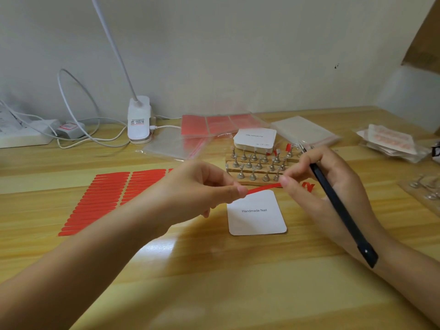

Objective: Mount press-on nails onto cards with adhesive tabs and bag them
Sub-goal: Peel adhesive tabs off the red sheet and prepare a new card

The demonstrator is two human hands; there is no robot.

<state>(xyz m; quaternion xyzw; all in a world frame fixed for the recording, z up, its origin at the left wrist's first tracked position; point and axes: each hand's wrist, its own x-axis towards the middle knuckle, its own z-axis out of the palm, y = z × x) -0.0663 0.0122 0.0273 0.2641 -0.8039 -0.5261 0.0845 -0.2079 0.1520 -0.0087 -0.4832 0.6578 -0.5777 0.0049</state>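
Head view: strip (263,187) ends behind fingers (240,190).

Single head-worn wide-angle view, looking forward and down from close above the pale wooden plank surface (214,270). Both forearms enter from the bottom edge; the grey back wall (238,55) fills the upper frame.

The white card (257,214) lying on the table just below and between the two hands reads "Handmade Nail". Beyond the hands, the top card of the white card stack (255,138) carries the same line upside down, too faint to be certain. The label on the lamp base (138,121), far beyond the left hand, is unreadable.
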